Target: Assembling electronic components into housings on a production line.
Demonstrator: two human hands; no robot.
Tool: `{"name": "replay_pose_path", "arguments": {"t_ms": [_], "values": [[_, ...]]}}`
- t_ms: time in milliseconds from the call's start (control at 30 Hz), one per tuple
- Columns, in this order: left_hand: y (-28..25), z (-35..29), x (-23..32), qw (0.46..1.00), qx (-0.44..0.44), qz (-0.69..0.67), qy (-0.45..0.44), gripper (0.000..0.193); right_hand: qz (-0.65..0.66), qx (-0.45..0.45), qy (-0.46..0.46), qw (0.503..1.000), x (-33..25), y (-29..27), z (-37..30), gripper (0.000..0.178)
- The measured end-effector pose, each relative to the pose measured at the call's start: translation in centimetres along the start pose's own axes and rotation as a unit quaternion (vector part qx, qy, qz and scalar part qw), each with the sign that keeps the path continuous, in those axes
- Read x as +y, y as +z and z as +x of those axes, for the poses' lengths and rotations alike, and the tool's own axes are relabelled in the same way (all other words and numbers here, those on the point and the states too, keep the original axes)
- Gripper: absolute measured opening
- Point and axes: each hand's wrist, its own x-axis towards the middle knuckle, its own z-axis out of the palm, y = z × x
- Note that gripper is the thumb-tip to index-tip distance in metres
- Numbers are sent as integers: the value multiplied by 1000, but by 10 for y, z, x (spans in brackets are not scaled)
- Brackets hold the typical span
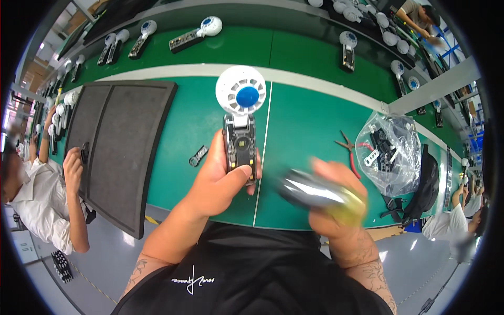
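Upright in my left hand (210, 184) is a handheld fan (241, 97), by its look, with a round white slotted head and a blue disc. My fingers wrap round its dark handle (240, 144), whose inner parts show, and the thumb lies across its lower end. To the right, my right hand (338, 202) grips a dark, shiny, elongated tool (312, 190) with a yellow-green end. Motion smears the tool, so its kind cannot be made out. A small black part (198, 156) lies on the green mat beside my left hand.
Red-handled pliers (350, 152) and a clear plastic bag (391, 152) of black parts lie at the right, beside a black bag (424, 184). A dark foam-like board (126, 142) covers the left. Several similar fans (197, 35) line the far green strip. A person (47, 194) works at left.
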Motion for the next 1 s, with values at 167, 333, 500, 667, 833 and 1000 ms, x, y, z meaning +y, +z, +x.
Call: {"name": "replay_pose_path", "arguments": {"t_ms": [167,333,500,667,833,1000], "values": [[3,1,-1,994,-39,-81,54,85,-18,-5,4,1000,4,3,-4,49],[2,2,-2,981,-54,-177,65,93,-17,31,-51,998,-2,-6,-11,46],[-8,4,-11,978,-51,-188,81,86,64,59,-35,996,4,-18,-10,40],[-14,-3,-9,984,32,-158,75,67,-24,-84,30,996,28,-21,-8,33],[-18,8,-8,992,52,-70,91,52,-35,-35,34,998,65,4,-11,30],[-16,9,-9,989,44,-90,108,47,-88,-65,24,994,75,17,-19,30]]}}
